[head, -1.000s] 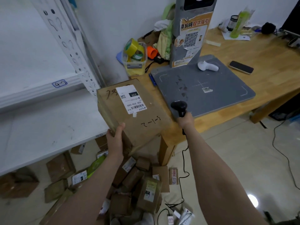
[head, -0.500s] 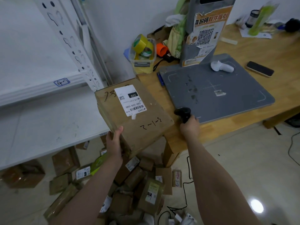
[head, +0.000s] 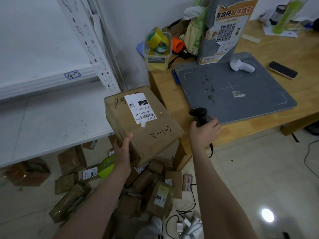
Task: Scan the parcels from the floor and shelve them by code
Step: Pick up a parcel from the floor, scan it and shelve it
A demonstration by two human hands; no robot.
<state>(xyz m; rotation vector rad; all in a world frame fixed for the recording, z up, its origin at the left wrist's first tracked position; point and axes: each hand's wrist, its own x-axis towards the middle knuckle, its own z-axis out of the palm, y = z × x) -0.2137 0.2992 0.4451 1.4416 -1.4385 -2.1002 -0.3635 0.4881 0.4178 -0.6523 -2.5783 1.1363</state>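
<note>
Left hand [head: 123,150] clamped on near corner of box [head: 143,125], held tilted above floor pile [head: 138,190], label [head: 140,107] up. Right hand [head: 204,131] wrapped round scanner [head: 200,116] at counter [head: 259,128] edge, beside the box. Step: scanning. Next: aim scanner at barcode, then read "3-1-2" and find that shelf [head: 51,121].
</note>
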